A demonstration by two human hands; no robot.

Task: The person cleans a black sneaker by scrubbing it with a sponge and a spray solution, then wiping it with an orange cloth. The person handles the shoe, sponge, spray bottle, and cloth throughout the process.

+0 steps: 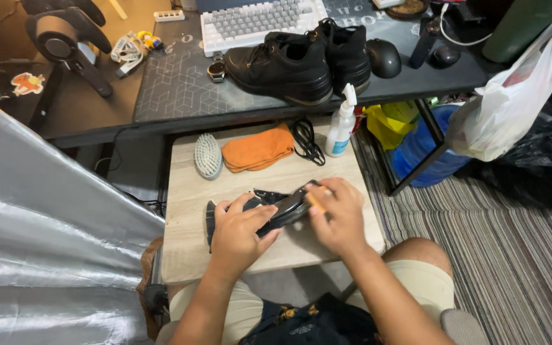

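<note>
Black shoe insole (pixel 276 207) at lower centre of frame, on a small wooden table (pixel 186 249). Left hand (pixel 241 233) closed around its near end; right hand (pixel 337 214) pinching a tan brush (pixel 316 203) against its far end. Just above: white brush (pixel 208 155), orange cloth (pixel 258 148), spray bottle (pixel 341 124). Black shoes (pixel 301 61) on dark desk (pixel 167 89), upper centre.

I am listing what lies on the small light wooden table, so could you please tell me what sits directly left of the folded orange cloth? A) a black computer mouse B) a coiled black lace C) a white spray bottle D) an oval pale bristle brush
D: the oval pale bristle brush lies just left of the folded orange cloth, while the coiled black lace and white spray bottle lie to its right.
</note>
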